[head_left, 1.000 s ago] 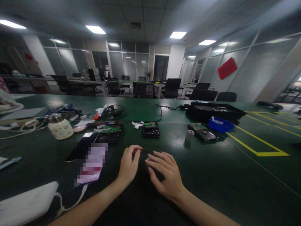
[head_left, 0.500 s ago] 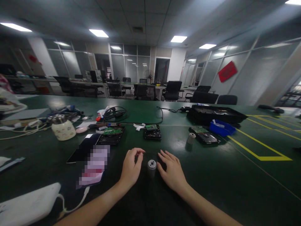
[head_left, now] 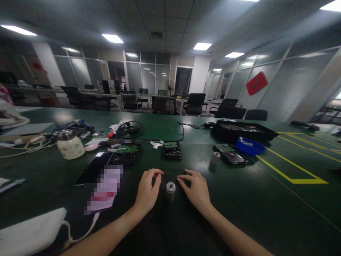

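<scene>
A small upright metal cylinder (head_left: 170, 193), with holes in its bright top face, stands on the green table between my two hands. To its left, my left hand (head_left: 149, 188) rests with curved fingers and a gap between thumb and forefinger; nothing is in it. On the other side is my right hand (head_left: 195, 187), its thumb and fingers bent but apart, also without anything held. Neither hand touches the cylinder. Beyond them lie a hard drive with a green circuit board (head_left: 172, 152) in the middle, another hard drive (head_left: 125, 156) at left and a third (head_left: 231, 155) at right.
A second metal cylinder (head_left: 215, 159) stands beside the right hard drive. Behind that are a blue tray (head_left: 250, 148) and a large black tray (head_left: 239, 135). Two phones (head_left: 106, 188), a white power bank (head_left: 32, 231) and a cream jar (head_left: 70, 147) occupy the left.
My right hand has drawn its fingers in a little, with the thumb now nearer the forefinger. My left hand has hardly moved, and the cylinder still stands between them.
</scene>
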Tool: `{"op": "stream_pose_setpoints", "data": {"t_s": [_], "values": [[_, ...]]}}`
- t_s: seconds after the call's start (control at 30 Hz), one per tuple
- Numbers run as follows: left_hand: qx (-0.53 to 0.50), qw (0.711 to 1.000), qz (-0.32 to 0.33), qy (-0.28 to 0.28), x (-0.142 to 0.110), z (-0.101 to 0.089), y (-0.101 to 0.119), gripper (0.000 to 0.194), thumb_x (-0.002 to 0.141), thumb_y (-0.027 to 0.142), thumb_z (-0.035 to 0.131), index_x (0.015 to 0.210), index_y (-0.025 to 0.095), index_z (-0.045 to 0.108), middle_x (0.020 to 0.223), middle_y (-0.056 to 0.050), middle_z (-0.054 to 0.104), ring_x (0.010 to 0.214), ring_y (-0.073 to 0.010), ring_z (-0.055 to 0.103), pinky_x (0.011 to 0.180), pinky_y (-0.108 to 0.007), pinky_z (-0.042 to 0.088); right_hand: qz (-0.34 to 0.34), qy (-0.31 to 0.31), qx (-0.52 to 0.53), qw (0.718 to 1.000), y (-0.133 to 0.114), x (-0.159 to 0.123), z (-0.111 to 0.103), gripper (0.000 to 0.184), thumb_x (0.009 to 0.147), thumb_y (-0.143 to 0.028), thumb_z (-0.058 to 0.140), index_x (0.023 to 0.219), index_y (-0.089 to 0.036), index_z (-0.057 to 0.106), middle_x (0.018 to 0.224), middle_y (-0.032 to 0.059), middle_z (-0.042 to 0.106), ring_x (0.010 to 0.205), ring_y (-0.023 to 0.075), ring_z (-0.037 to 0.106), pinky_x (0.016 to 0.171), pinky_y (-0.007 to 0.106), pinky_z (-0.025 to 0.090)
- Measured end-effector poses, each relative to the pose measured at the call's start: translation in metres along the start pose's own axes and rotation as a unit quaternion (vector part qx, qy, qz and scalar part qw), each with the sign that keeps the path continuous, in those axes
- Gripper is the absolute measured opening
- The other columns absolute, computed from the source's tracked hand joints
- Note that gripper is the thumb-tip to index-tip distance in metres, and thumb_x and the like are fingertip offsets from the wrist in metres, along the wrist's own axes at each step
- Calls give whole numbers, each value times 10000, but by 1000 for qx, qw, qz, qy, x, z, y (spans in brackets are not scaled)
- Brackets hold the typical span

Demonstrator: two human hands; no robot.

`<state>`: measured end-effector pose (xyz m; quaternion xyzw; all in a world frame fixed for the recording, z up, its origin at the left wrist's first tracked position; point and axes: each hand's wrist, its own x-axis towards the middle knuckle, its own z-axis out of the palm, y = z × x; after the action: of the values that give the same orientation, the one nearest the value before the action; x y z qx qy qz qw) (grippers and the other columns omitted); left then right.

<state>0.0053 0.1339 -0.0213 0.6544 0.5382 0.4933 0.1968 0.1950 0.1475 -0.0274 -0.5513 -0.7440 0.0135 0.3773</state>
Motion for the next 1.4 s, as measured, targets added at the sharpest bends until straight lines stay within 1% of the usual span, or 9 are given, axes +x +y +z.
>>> {"op": "stream_pose_setpoints", "data": {"t_s": [0.17, 0.33, 0.47, 0.6, 0.87, 1.0, 1.17, 1.27, 1.4], "values": [[5, 1000, 0, -11, -1, 0, 2, 189, 862, 231, 440, 870, 200, 626, 855, -38, 621, 822, -195, 565, 732, -325, 454, -45, 33, 173, 983, -19, -2, -11, 168, 874, -275, 524, 939, -206, 662, 1001, 82, 664, 987, 214, 599, 889, 412, 468], [13, 999, 24, -19, -1, 0, 2, 193, 870, 241, 437, 871, 205, 626, 859, -42, 625, 838, -202, 556, 739, -332, 452, -133, -42, 216, 966, -31, -9, -15, 139, 855, -230, 552, 952, -228, 651, 984, 58, 667, 984, 195, 598, 880, 373, 476], [15, 999, 29, -34, -2, -1, 4, 195, 878, 244, 425, 880, 203, 616, 872, -46, 617, 861, -208, 544, 745, -336, 446, -110, -74, 246, 960, -33, -10, -15, 146, 876, -241, 520, 957, -214, 639, 951, 49, 672, 919, 173, 622, 834, 324, 501], [17, 999, 36, -37, -2, -2, 6, 202, 883, 257, 423, 882, 205, 618, 875, -50, 620, 859, -211, 543, 742, -339, 447, -80, -65, 247, 964, -33, -9, -16, 174, 895, -266, 487, 964, -199, 633, 906, 50, 675, 852, 169, 633, 781, 298, 515], [21, 997, 59, -40, -3, -2, 8, 196, 877, 232, 432, 878, 210, 627, 874, -43, 631, 871, -210, 544, 747, -332, 445, -89, -99, 271, 953, -35, -8, -17, 179, 903, -257, 482, 959, -207, 645, 911, 41, 663, 863, 157, 615, 792, 288, 498], [10, 997, 68, -34, -4, -2, 10, 171, 871, 263, 462, 898, 211, 623, 887, -42, 630, 872, -204, 549, 757, -331, 445, -97, -110, 256, 955, -35, -8, -19, 208, 920, -270, 442, 954, -210, 639, 900, 40, 662, 859, 159, 613, 790, 291, 494], [-10, 994, 106, -37, -5, -3, 14, 161, 803, 344, 588, 883, 207, 614, 894, -53, 630, 887, -214, 540, 751, -332, 446, -116, -117, 179, 970, -36, -12, -22, 278, 873, -273, 473, 1135, -203, 534, 1006, 57, 647, 849, 172, 607, 787, 310, 484], [-9, 993, 115, -29, -6, -4, 15, 151, 762, 325, 641, 849, 203, 625, 858, -46, 623, 868, -211, 535, 737, -325, 444, -122, -129, 133, 975, -36, -15, -21, 391, 814, -282, 519, 1190, -190, 471, 1039, 70, 633, 858, 193, 603, 782, 333, 476], [-15, 992, 121, -41, -5, -5, 14, 91, 743, 269, 658, 808, 206, 668, 857, -48, 599, 883, -207, 528, 777, -334, 447, -138, -134, 72, 979, -36, -16, -16, 458, 749, -309, 582, 1166, -152, 472, 1090, 100, 616, 935, 233, 585, 854, 384, 442]]}}
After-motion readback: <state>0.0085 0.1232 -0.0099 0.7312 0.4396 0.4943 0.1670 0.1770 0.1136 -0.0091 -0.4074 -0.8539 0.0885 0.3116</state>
